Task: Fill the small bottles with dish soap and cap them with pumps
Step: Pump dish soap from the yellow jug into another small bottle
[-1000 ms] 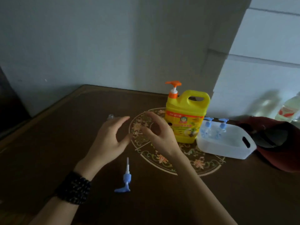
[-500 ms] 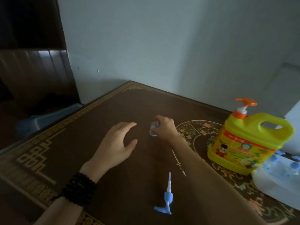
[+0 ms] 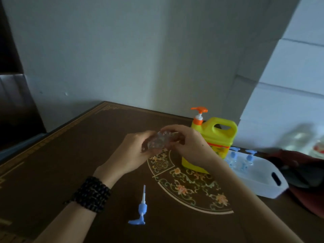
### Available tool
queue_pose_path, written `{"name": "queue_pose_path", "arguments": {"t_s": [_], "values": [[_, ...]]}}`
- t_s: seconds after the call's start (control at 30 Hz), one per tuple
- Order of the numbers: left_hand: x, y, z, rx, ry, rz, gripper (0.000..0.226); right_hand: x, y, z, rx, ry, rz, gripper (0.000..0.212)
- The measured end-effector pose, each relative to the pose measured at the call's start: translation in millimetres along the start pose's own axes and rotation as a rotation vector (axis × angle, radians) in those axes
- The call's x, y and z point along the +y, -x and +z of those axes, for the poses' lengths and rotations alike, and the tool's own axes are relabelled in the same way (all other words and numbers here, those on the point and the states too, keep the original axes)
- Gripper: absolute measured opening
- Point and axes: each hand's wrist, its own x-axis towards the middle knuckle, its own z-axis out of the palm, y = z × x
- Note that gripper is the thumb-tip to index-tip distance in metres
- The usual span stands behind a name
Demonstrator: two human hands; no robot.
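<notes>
Looking down, we see the dark wooden table (image 3: 66, 163) with its painted floral medallion (image 3: 185, 183) filling most of the view, pushed against a pale wall (image 3: 122, 50). The yellow dish soap jug (image 3: 219, 137) with an orange pump stands upright at the far right of the medallion, partly behind our right wrist. Just to its right sits a white plastic basket (image 3: 263, 181), and inside its near-left end 2 small bottles with blue pump tops (image 3: 242, 158) stand side by side. A dark red cloth thing (image 3: 306, 181) lies beyond the basket at the right edge; what it is we cannot tell. Above the table, both hands meet at 1 small clear bottle (image 3: 157, 141), lifted off the surface and tilted on its side. Our left hand (image 3: 133, 151) has its fingers curled around the bottle's lower end, and our right hand (image 3: 189, 142) curls over the other end, so the 2 hands are clamped on it together. A black beaded bracelet (image 3: 91, 193) wraps the left wrist. Smallest of all, 1 loose blue pump (image 3: 141, 209) lies flat on the table near us, well apart from the hands, its white tube pointing away.
</notes>
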Motion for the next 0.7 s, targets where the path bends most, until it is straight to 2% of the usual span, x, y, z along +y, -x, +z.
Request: {"name": "queue_pose_path", "arguments": {"t_s": [0.17, 0.3, 0.37, 0.5, 0.7], "values": [[36.2, -38.0, 18.2, 0.048, -0.051, 0.103, 0.051, 15.5, 11.5, -39.0, 0.161, -0.015, 0.049, 0.04], [42.1, -81.7, 31.7, 0.135, -0.111, 0.045, 0.034, 27.7, -3.9, -70.0, 0.377, 0.284, -0.043, 0.031], [36.5, -102.2, 38.5, 0.14, -0.196, -0.002, 0.03, 37.1, -16.8, -79.7, 0.35, 0.424, -0.08, 0.035], [28.0, -126.2, 43.5, 0.136, -0.364, 0.002, 0.031, 53.0, -33.4, -85.6, 0.195, 0.604, -0.09, 0.041], [22.8, -138.9, 45.5, 0.073, -0.407, 0.014, 0.035, 59.9, -41.9, -93.7, 0.227, 0.61, -0.175, 0.035]]}}
